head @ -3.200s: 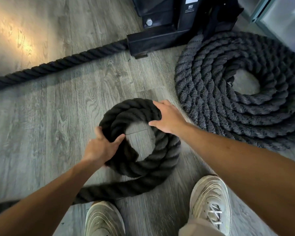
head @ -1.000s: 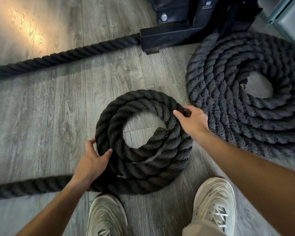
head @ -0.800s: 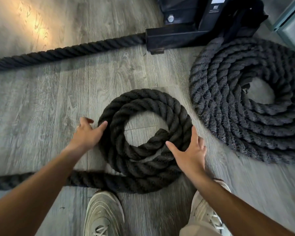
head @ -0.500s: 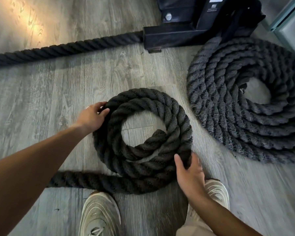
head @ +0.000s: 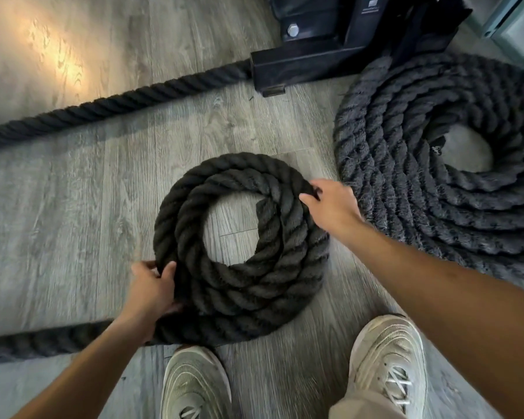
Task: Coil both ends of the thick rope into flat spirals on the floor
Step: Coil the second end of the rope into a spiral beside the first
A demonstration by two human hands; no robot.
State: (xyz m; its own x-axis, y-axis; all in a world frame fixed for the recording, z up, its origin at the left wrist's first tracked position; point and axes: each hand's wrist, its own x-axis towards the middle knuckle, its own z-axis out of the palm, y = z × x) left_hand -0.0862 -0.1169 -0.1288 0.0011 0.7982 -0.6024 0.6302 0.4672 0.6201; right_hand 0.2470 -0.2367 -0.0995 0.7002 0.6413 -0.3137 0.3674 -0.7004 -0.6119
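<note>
Two hands work the small coil (head: 242,246) of the thick rope, which lies flat on the wood floor (head: 58,213) just in front of the person's shoes and beside the large finished coil (head: 436,164), the two spirals near each other but not clearly touching. Taking the small coil as landmark: the left hand (head: 153,290) is at its near-left rim, fingers (head: 167,269) and thumb curled round the outermost turn where the free rope (head: 43,343) leaves the coil and runs off to the left. The right hand (head: 333,205) is at its far-right rim, fingers (head: 307,201) bent down onto the top of the turns; whether they pinch a strand or only press is not clear. Both forearms reach forward and down, wrists roughly straight, elbows out of view.

The step in hand appears to be rotating the spiral to draw in more rope. To do it well, the turning should probably come from both hands together, so that the centre stays put; the incoming rope is best fed low along the floor and snug against the outer turn, so that no turn rides up over its neighbour. A second run of rope (head: 109,107) beyond the small coil leads to the black frame base (head: 300,68).
</note>
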